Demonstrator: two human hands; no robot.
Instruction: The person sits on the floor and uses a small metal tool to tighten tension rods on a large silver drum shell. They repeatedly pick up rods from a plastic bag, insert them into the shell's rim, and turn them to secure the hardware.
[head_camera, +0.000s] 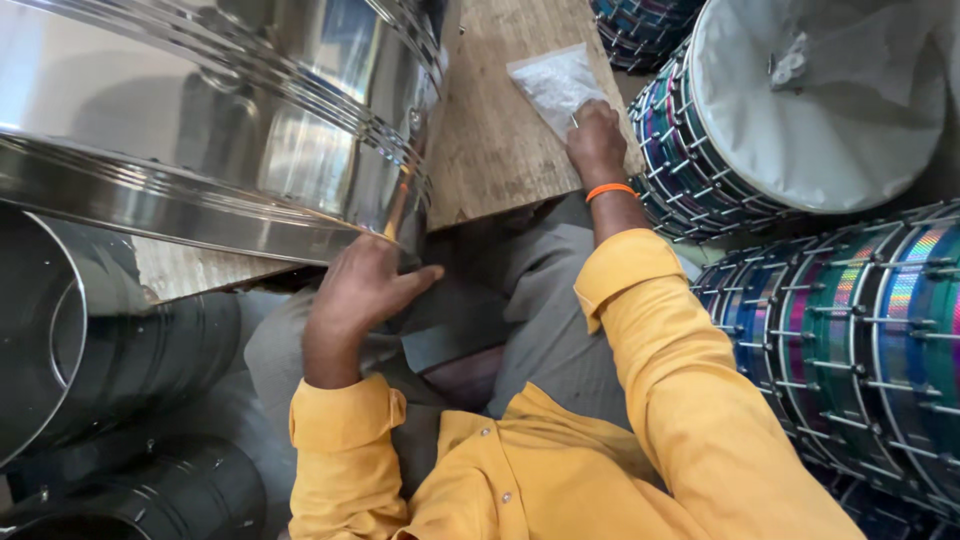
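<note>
Nearest, the left hand (352, 300) rests with a released grip against the shiny steel drum shell (250, 130), while farther off the right hand (597, 140) pinches the small clear plastic bag (556, 84) lying on the wooden bench (490, 140).

There were two hands (360, 290), one plastic bag (556, 84), one wooden board (490, 150), and one big steel shell (230, 120).

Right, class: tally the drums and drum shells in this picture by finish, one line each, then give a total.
Shiny steel shells: 1
Dark metal shells: 2
Multicoloured striped drums: at least 4
Total: at least 7; more may lie past the frame edges.
</note>
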